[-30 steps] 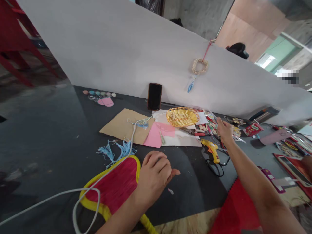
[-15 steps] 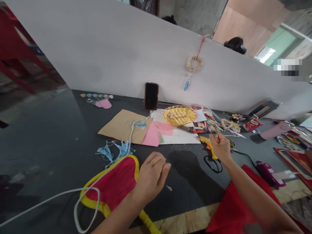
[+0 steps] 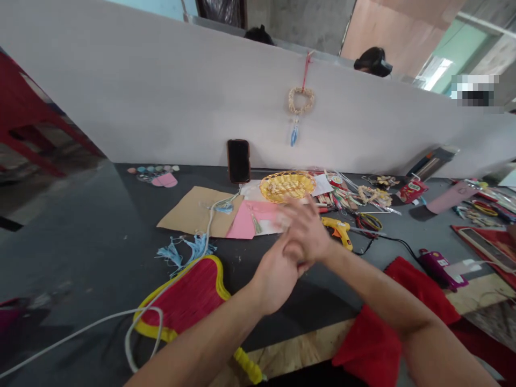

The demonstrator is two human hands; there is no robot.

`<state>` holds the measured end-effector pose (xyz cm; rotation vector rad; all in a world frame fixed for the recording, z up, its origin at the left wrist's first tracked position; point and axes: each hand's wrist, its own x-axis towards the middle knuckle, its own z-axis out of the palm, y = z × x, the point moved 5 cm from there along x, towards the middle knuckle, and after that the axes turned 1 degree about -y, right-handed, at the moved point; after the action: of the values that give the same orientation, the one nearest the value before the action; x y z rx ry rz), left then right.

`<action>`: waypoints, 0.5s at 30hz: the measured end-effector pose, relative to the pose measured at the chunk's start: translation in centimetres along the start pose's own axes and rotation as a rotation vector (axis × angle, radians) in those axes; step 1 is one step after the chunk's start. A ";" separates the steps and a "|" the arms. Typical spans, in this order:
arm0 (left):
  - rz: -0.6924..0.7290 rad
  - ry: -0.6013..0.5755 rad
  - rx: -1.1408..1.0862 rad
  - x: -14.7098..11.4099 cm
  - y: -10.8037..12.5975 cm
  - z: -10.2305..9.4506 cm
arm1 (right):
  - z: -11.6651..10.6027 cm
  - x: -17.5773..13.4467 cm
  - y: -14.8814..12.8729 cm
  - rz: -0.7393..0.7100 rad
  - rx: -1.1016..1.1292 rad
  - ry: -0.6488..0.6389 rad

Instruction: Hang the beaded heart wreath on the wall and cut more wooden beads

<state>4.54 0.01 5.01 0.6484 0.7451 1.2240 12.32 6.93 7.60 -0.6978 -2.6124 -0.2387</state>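
Observation:
My left hand [image 3: 278, 274] and my right hand [image 3: 308, 231] meet above the dark table, right over left. The right fingers are stretched out and blurred by motion; I see no object in them. The left fingers are mostly hidden behind the right hand. Under my left forearm lies a crimson fan [image 3: 185, 298] with a yellow edge and a yellow wrapped handle [image 3: 247, 365]. Beyond my hands are pink paper [image 3: 242, 221], a brown sheet [image 3: 193, 212] and a yellow woven basket [image 3: 286, 188]. A yellow glue gun [image 3: 341, 232] rests right of my right hand.
A white cable [image 3: 92, 322] crosses the fan. Blue tassels [image 3: 197, 247] lie behind it. A phone [image 3: 238, 161] leans on the white partition [image 3: 169, 97], where a heart-shaped ornament [image 3: 301, 101] hangs. Right are scissors [image 3: 368, 220], a pink bottle [image 3: 451, 197] and red cloth [image 3: 419, 293].
My right hand has moved left from beside the glue gun and now touches my left hand. My left hand has shifted right and slightly up. The view has shifted somewhat.

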 end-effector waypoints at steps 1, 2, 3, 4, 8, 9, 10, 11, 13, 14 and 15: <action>-0.012 -0.040 -0.029 -0.5 0.3 0.1 | -0.5 0.2 2.4 0.130 -0.062 0.073; -0.004 -0.065 -0.080 -0.8 0.8 0.0 | -1.2 0.0 4.4 0.321 -0.128 0.147; 0.025 -0.056 -0.119 -0.7 1.3 -0.3 | -1.6 -0.2 5.0 0.393 -0.158 0.180; 0.056 -0.005 -0.131 -0.2 1.8 -0.7 | -2.0 -0.5 4.2 0.376 -0.168 0.205; -0.040 0.087 -0.066 3.4 0.6 -0.4 | -2.2 -1.9 -5.8 -0.195 -0.082 0.308; -0.071 0.075 -0.051 3.9 0.0 0.2 | -1.8 -2.4 -7.6 -0.353 -0.061 0.264; -0.100 0.051 -0.036 4.0 -0.5 0.7 | -1.4 -2.6 -8.0 -0.426 -0.058 0.212; -0.122 -0.026 -0.018 3.7 -0.9 1.4 | -1.3 -2.6 -7.1 -0.418 -0.062 0.202; -0.092 -0.067 -0.022 2.2 -0.6 1.9 | -1.4 -2.3 -2.6 -0.293 -0.076 0.217; -0.065 -0.085 -0.033 1.4 -0.1 1.8 | -1.6 -2.1 0.7 -0.079 -0.133 0.247; -0.033 -0.116 -0.042 0.8 0.4 1.7 | -1.9 -2.2 3.8 0.176 -0.185 0.250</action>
<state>5.78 0.79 6.27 0.6643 0.6298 1.1590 16.67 8.76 8.58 -0.8943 -2.2963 -0.4851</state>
